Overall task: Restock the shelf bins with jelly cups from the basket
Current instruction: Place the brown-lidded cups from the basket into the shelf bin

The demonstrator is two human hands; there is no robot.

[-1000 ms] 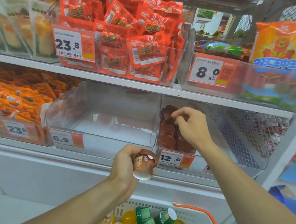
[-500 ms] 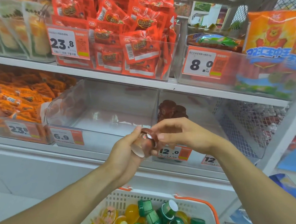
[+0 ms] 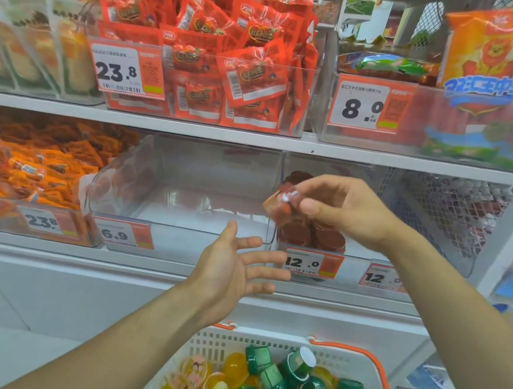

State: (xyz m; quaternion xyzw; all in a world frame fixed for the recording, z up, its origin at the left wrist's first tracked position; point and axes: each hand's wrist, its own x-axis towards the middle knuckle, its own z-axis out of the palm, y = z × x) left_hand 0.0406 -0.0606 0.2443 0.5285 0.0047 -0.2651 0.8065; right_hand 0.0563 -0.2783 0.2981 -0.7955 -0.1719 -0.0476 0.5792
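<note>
We pinch a brown jelly cup [image 3: 281,204] in our right hand [image 3: 346,210], just in front of the clear bin [image 3: 352,260] that holds stacked brown cups [image 3: 312,235]. Our left hand [image 3: 235,267] hangs empty, fingers spread, below that bin and above the basket [image 3: 381,385]. We should set the cup flat atop the stack so it sits steady.

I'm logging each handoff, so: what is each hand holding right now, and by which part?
The right hand pinches a red jelly cup by its side. The left hand holds nothing.

Red snack packets [image 3: 200,51] fill a bin tagged 23.8 [image 3: 126,70].
</note>
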